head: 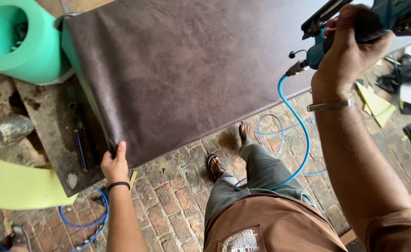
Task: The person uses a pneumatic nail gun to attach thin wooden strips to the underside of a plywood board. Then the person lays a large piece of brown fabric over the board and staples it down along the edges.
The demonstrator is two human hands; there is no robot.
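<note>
At about nine o'clock a green foam block (26,44) stands on the workbench (51,135), and a sheet of pale yellow foam (19,184) pokes in below it, toward eight o'clock. My left hand (115,164) sits near seven o'clock, a black band on the wrist, pinching the near corner of the brown leather sheet (182,70); my thumb lies on top of the leather and the other fingers are curled under its edge, so they are clamped on that corner. From my fingers the leather spreads away toward twelve and one o'clock, covering most of the bench, with its lower edge hanging free over the brick floor (177,196). At six o'clock I see my own legs in grey trousers and sandals on the bricks. A blue air hose (303,140) loops across the floor and climbs toward two o'clock, where it plugs into the blue pneumatic staple gun (355,21). My right hand (350,51), a metal bangle on its wrist, is wrapped tight around the gun's handle, raised above the leather's right edge and not touching the sheet. Yellow foam scraps (376,105) lie on the floor at three o'clock
</note>
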